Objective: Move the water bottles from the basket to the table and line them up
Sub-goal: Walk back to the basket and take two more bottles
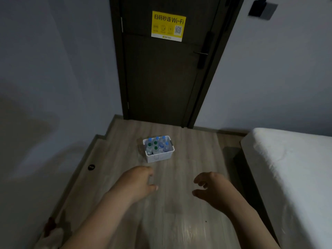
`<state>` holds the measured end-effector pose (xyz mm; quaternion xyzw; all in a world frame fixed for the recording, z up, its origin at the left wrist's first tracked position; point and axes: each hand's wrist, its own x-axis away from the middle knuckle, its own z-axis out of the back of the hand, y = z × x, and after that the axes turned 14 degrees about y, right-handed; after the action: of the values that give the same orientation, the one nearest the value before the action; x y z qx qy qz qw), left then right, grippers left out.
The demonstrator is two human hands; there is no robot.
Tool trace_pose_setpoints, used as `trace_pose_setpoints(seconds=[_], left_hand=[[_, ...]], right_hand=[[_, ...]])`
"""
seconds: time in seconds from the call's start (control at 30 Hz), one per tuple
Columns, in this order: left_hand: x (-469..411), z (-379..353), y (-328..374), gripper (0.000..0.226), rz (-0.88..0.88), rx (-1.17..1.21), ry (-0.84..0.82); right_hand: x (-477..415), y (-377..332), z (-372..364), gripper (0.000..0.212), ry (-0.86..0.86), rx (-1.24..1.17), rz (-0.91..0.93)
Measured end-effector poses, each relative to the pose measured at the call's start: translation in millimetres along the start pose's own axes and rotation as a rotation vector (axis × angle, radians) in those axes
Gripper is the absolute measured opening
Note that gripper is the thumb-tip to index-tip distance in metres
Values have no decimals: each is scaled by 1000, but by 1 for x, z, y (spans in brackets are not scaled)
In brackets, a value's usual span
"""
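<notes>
Holding the bottles: a white slatted basket [159,155] is set on the wooden floor [188,178], and the water bottles [156,146] are packed upright inside it.
Bottle caps: blue caps are seen towards the far and right sides of the basket, green caps towards its near left side; an exact count cannot be told.
Left grip [136,182]: it is held in the air on the near side of the basket, slightly to the basket's left, apart from it. The fingers are loosely curled and nothing is grasped, so the grip is released.
Right grip [210,187]: it is held on the near side of the basket, to the basket's right and well apart from it. The fingers are loosely bent, the thumb is spread, and nothing is grasped; the grip is released.
Door [161,78]: a dark door is seen beyond the basket, closed, with a yellow Wi-Fi sign [168,26] fixed high on it.
Bed [291,168]: a white-covered bed is placed well to the right of the basket.
Round dark fitting [91,167]: it is set in the floor to the left of the basket, near the wall.
</notes>
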<state>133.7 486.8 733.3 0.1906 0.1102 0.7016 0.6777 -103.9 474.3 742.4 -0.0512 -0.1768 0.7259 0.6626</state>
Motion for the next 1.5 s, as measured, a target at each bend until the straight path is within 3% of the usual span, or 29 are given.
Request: trace_pose_setpoints(seconds=[0.63,0.97,1.5], left_hand=[[-246,1,-3,41,146,43,19],[-356,-6,-44,34,239,127,-107],[-520,-50,-142,24,116,110,-108]], right_hand=[[-281,34,19,37,-64,-5,87],[-412,21,4,38,-183,25,107],[-574,-23,-67,41,-265,127,112]])
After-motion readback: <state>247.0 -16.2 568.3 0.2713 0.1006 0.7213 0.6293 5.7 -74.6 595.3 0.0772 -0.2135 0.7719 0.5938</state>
